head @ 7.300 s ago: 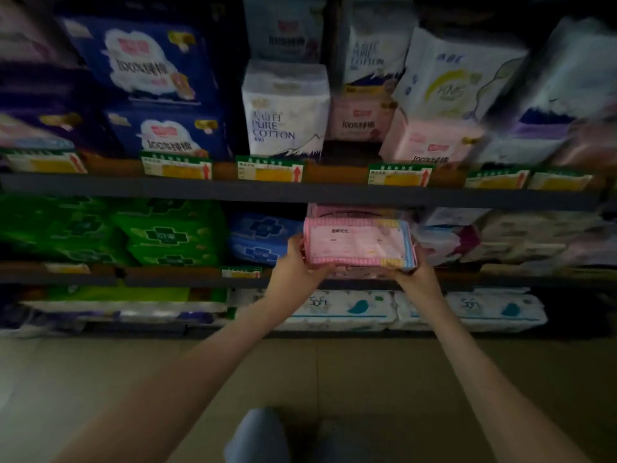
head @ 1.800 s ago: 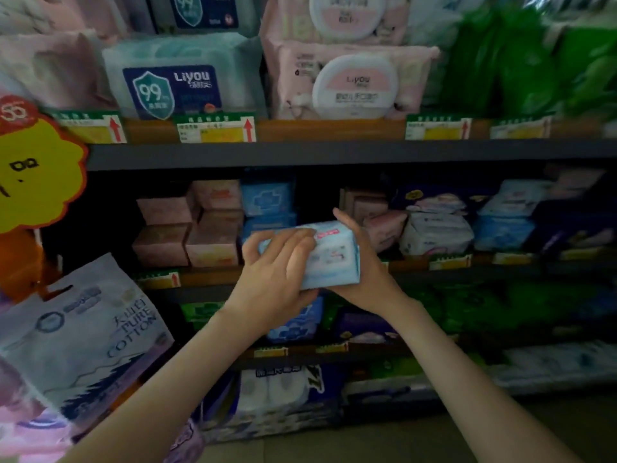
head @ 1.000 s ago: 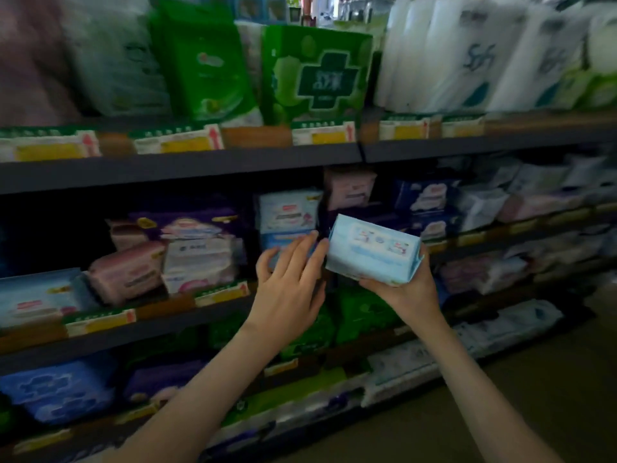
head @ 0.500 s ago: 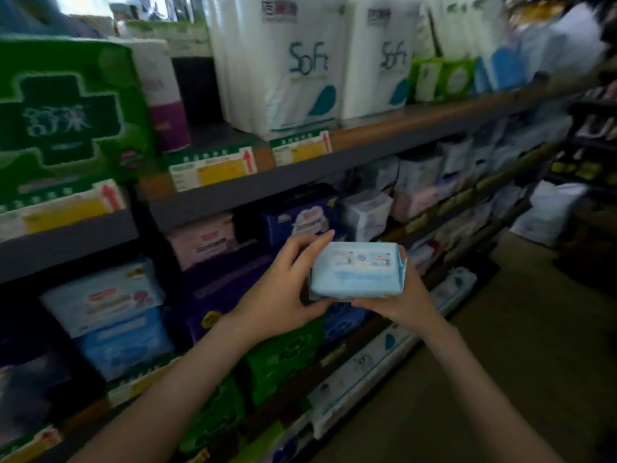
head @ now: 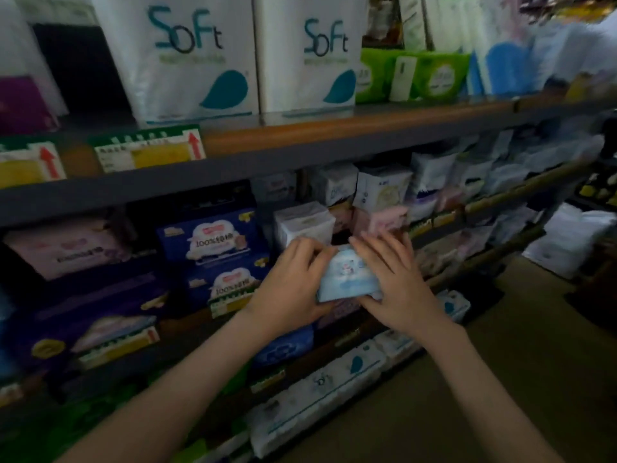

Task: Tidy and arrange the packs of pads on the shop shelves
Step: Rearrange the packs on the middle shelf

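The blue pack [head: 347,279] sits between both hands at the front edge of the middle shelf [head: 444,215], its long axis running left to right and its printed face tipped up toward the camera. The left hand [head: 290,282] grips the left end, fingers curled over the top edge. The right hand [head: 397,289] holds the right end, fingers lying fairly straight across the top and the thumb apparently tucked under the near edge. Neither hand is nearer; they share the pack evenly.

Just beyond the pack, on the far side, is a dark gap. A white pack [head: 303,225] stands on the gap's left and a pink pack [head: 384,222] on its right. The pack probably has to go straight away from the person into that gap. The gap looks narrower than the pack lying crosswise, so the pack may need turning end-on or standing upright.

The shelf is crowded, with dark blue packs [head: 213,238] stacked to the left. The shelf above [head: 300,152] hangs low over the opening, leaving little headroom.
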`<state>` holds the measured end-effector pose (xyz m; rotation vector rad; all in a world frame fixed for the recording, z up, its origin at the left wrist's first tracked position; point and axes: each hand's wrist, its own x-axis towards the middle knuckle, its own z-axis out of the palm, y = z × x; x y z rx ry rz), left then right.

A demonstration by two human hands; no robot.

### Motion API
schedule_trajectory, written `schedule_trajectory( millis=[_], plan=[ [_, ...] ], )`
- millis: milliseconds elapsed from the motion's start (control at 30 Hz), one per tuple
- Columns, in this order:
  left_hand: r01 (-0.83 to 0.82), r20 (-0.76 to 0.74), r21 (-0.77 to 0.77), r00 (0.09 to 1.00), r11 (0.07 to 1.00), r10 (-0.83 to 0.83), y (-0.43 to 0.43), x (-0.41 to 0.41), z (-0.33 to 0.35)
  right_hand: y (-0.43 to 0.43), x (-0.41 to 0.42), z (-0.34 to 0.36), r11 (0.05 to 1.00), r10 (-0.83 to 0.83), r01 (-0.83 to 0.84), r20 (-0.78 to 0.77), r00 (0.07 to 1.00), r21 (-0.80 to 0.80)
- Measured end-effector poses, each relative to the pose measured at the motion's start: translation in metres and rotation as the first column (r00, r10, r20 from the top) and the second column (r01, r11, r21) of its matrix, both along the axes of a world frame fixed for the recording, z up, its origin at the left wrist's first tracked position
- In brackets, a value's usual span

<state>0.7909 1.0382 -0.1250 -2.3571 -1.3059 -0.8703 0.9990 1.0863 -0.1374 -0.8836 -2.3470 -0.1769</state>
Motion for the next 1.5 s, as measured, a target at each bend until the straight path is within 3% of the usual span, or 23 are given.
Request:
schedule_trajectory(
  millis=[100,267,367,467,600,800,933,1033,1200,1300,1367,1500],
  plan=[
    [-0.1,0.003,-0.025,0.995,0.995,0.1,-0.003,0.018,-0.005,0.019,0.004,0.0,0.993,0.101,-0.105,0.079,0.992,0.05],
    [-0.323,-0.004,-0.058,0.946,0.945,0.323,-0.028,0.015,-0.001,0.038,-0.014,0.002,0.945,0.318,-0.311,-0.069,0.946,0.1],
    [-0.486,-0.005,-0.109,0.873,0.867,0.488,-0.045,0.001,0.0,0.046,-0.026,-0.001,0.932,0.35,-0.329,-0.143,0.926,0.152],
    [-0.621,-0.042,-0.132,0.782,0.772,0.622,-0.051,-0.014,0.001,0.055,-0.028,-0.009,0.946,0.293,-0.245,-0.239,0.926,0.211],
    [-0.635,-0.144,-0.095,0.771,0.767,0.621,-0.03,-0.021,0.004,0.061,-0.018,-0.019,0.976,0.138,-0.054,-0.409,0.902,0.21],
    [-0.588,-0.169,-0.165,0.808,0.792,0.564,0.027,-0.001,0.007,0.071,0.016,-0.022,0.988,-0.033,0.094,-0.418,0.908,0.126],
    [-0.645,-0.263,-0.316,0.764,0.696,0.589,0.064,0.004,0.019,0.089,0.034,-0.019,0.991,-0.04,0.083,-0.359,0.933,0.105],
    [-0.642,-0.202,-0.43,0.754,0.635,0.625,0.08,0.006,0.018,0.102,0.047,-0.017,0.996,0.02,0.01,-0.318,0.948,0.094],
    [-0.755,-0.342,-0.362,0.654,0.547,0.675,0.087,0.016,0.028,0.115,0.056,-0.019,0.999,-0.009,0.023,-0.329,0.944,0.04],
    [-0.766,-0.349,-0.319,0.642,0.557,0.683,0.081,0.025,0.025,0.118,0.054,-0.02,0.999,0.017,-0.004,-0.34,0.94,0.038],
    [-0.764,-0.308,-0.161,0.641,0.625,0.703,0.068,0.031,0.02,0.119,0.051,-0.02,1.0,0.019,-0.01,-0.374,0.927,0.028],
    [-0.642,0.043,-0.072,0.763,0.764,0.645,0.019,0.025,0.022,0.119,0.043,-0.015,0.998,0.065,-0.066,-0.417,0.907,0.012]
  ],
)
